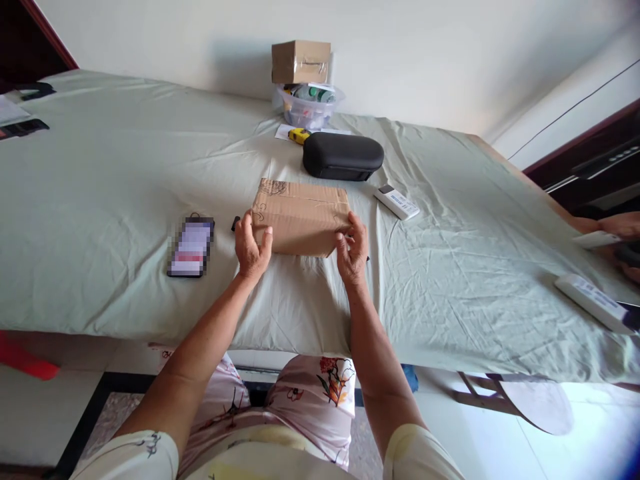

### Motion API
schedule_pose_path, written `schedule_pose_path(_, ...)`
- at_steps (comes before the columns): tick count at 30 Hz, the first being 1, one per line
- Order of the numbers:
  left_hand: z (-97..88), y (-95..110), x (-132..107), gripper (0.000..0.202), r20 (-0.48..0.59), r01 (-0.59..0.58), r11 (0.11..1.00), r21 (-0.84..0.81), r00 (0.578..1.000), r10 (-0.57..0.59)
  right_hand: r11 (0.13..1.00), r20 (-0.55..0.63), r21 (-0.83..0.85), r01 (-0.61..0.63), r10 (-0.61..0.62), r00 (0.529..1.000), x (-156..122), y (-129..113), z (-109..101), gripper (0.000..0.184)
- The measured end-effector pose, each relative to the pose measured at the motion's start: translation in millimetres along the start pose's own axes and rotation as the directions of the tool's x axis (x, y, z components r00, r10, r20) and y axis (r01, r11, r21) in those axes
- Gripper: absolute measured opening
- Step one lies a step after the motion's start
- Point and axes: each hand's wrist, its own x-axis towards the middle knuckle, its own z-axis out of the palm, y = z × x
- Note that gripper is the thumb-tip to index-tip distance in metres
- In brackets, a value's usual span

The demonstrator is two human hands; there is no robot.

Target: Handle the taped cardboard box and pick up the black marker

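Observation:
A brown cardboard box [303, 223] with dark scribbles at its far left corner is between my two hands, tilted a little on the cloth-covered table. My left hand [253, 248] grips its left end, thumb on the near face and fingers along the side. At the right end, my right hand [353, 249] holds it in the same way. Whether the box's underside touches the cloth is hidden. A small black object [235, 223] shows partly beside my left fingers. Left of that lies a phone [191, 247], its screen blurred out.
Behind the box sit a black hard case [343, 156] and a yellow item [299, 136]. A white device [397, 202] lies to the right. By the wall, a plastic tub [307, 110] carries another carton [301, 62]. Another person's hands [623, 230] are at the right edge, near a second white device [595, 301].

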Motion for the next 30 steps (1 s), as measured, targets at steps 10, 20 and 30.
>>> schedule_pose_path(10,-6.9,7,4,0.082,-0.082,-0.033,0.986,-0.163,0.996,0.019,0.996,0.012,0.081,0.045,-0.046,0.999,-4,-1,-5,0.063)
schedule_pose_path(20,-14.0,19,3,0.078,-0.036,-0.028,0.998,-0.060,0.999,0.025,0.994,-0.037,0.107,0.033,-0.029,0.999,-3,0,4,0.056)
schedule_pose_path(30,-9.5,17,0,0.074,-0.067,-0.036,0.994,-0.107,0.997,0.029,0.989,-0.004,0.140,0.051,-0.051,0.999,-6,0,3,0.051)
